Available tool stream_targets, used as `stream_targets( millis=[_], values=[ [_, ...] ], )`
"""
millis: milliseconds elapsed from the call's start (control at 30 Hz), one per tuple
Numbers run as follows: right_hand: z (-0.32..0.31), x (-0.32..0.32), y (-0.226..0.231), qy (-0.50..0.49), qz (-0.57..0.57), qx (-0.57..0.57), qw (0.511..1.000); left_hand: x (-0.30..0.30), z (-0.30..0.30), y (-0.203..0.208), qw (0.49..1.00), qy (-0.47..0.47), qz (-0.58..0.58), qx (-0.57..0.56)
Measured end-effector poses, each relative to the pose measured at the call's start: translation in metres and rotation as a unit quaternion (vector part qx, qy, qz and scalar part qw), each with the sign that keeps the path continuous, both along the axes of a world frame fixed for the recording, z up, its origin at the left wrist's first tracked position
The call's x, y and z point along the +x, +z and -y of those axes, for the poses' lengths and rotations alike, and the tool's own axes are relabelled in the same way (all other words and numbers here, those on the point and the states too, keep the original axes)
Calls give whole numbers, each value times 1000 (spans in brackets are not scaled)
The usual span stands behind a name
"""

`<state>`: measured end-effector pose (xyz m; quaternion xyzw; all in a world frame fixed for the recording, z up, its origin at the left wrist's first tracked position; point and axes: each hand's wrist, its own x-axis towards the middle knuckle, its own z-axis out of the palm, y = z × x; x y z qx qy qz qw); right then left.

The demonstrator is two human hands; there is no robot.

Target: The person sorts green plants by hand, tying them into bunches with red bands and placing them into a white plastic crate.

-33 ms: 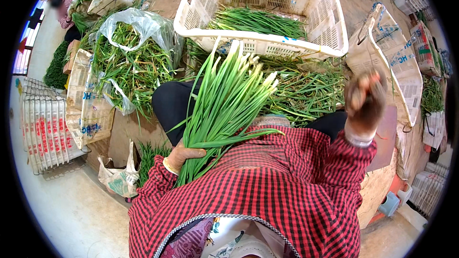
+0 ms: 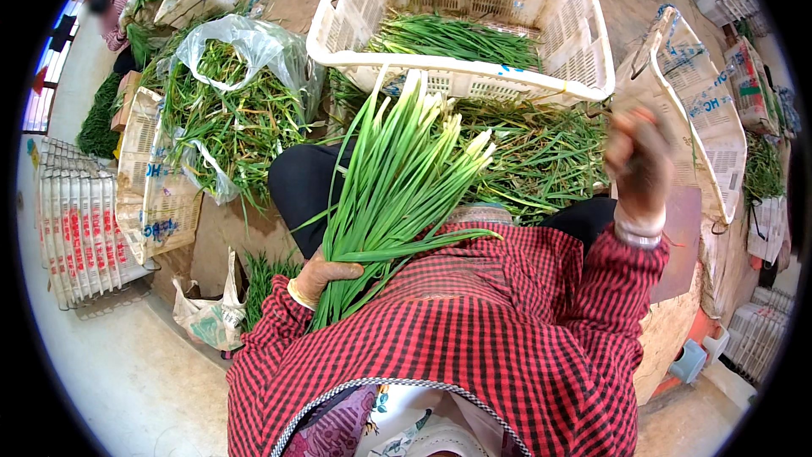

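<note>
My left hand (image 2: 324, 278), in a pale glove, is closed around the lower leafy part of a bunch of garlic chives (image 2: 393, 195). The bunch leans across my lap, its pale stem ends fanned out toward the crate. Off to the right, my raised right hand (image 2: 640, 156) is apart from the bunch and smeared by motion; its fingers cannot be made out clearly. Beyond the bunch stands a white plastic crate (image 2: 465, 83) with more chives (image 2: 452, 41) lying on its bottom.
Loose leaf scraps (image 2: 541, 165) cover the ground before the crate. A clear plastic bag (image 2: 292, 55) around a heap of leaves stands at left. Other crates flank me, one (image 2: 156, 195) left, one (image 2: 706, 101) right. Another person (image 2: 127, 4) sits far left.
My right hand has shifted slightly to the left, still blurred. The left hand and the chives stay almost where they were.
</note>
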<state>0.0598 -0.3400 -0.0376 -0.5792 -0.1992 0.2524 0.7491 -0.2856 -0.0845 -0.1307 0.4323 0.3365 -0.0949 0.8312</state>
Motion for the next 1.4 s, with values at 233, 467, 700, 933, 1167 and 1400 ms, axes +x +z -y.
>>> stream_targets(
  millis=[233, 467, 700, 933, 1167, 1400],
  values=[
    [-82, -24, -51, 98, 256, -372, 887, 1, -3, -12, 992, -77, 66, 74],
    [-117, -50, -65, 273, 110, -261, 919, 0, -2, -3, 992, -92, 50, 74],
    [-62, -44, -1, 113, -103, -46, 987, -5, -7, -21, 987, -117, 98, 44],
    [-22, -30, 3, -66, -42, 102, 992, 10, 2, -2, 987, -118, 107, 15],
    [51, 60, 4, -134, -38, 271, 952, -10, -10, -18, 993, -42, 54, -98],
    [79, 111, -99, -349, -23, -72, 934, -27, -11, -27, 981, -10, 84, -174]
  ],
)
